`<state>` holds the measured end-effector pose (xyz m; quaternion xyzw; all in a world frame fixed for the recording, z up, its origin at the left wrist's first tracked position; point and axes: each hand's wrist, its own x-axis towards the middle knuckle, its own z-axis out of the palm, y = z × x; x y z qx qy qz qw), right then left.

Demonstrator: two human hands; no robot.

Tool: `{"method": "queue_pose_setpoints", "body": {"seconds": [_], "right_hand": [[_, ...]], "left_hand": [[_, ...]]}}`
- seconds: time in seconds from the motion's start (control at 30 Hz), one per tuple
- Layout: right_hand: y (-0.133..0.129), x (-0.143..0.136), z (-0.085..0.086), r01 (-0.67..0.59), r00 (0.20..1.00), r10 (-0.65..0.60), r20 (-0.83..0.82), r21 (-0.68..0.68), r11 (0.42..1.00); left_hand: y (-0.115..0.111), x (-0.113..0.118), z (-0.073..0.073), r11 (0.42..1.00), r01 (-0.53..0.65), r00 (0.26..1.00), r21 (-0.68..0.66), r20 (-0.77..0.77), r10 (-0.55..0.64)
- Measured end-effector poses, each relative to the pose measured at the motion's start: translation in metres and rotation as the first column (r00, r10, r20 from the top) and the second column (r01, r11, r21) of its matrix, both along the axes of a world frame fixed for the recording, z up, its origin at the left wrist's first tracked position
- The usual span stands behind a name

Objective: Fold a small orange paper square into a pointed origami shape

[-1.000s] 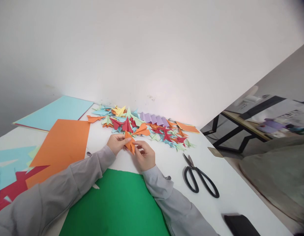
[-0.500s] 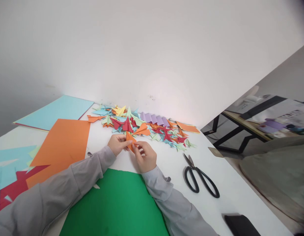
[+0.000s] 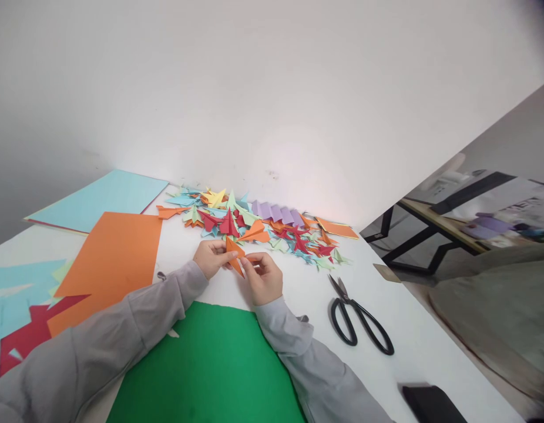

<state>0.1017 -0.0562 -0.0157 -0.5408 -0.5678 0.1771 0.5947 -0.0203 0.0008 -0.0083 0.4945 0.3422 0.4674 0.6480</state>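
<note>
A small folded piece of orange paper (image 3: 235, 254) is held up between both hands over the white table. My left hand (image 3: 210, 258) pinches its left side between thumb and fingers. On its right edge, the fingers of my right hand (image 3: 265, 278) are closed. Just beyond the hands lies a heap of small folded paper shapes, among them an orange paper plane (image 3: 255, 232), a red folded piece (image 3: 228, 224) and a yellow one (image 3: 214, 198). Under my forearms is a large green sheet (image 3: 205, 364).
Black-handled scissors (image 3: 360, 317) lie partly spread at the right, with a black flat object (image 3: 432, 403) nearer. Orange sheets (image 3: 117, 252), light blue sheets (image 3: 104, 200) and red scraps (image 3: 27, 335) are at the left. A pleated purple strip (image 3: 277, 214) rests by the wall.
My right hand has shifted slightly right, and more of the orange paper's lower point shows between the hands. The left hand keeps its pinch.
</note>
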Motion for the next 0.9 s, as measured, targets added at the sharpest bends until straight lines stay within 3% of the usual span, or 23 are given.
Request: {"method": "queue_pose_setpoints", "body": {"seconds": [0.13, 0.27, 0.47, 0.9], "right_hand": [[0.0065, 0.0012, -0.0020, -0.095, 0.942, 0.055, -0.331, -0.106, 0.990], [0.0080, 0.0014, 0.0004, -0.156, 0.874, 0.064, -0.482, -0.154, 0.976], [0.0091, 0.0001, 0.0001, -0.157, 0.838, 0.045, -0.544, -0.160, 0.975], [0.0084, 0.0007, 0.0029, -0.152, 0.837, 0.038, -0.546, -0.166, 0.974]], "left_hand": [[-0.0024, -0.0004, 0.0037, 1.000, 0.021, 1.000, 0.007, -0.017, -0.021], [-0.0045, -0.0002, 0.0061, 0.999, 0.039, 0.999, 0.002, -0.027, -0.039], [-0.0046, 0.0001, 0.0059, 0.999, 0.036, 0.997, 0.030, -0.075, -0.034], [-0.0050, 0.0010, 0.0027, 0.997, 0.073, 0.994, 0.020, -0.088, -0.071]]}}
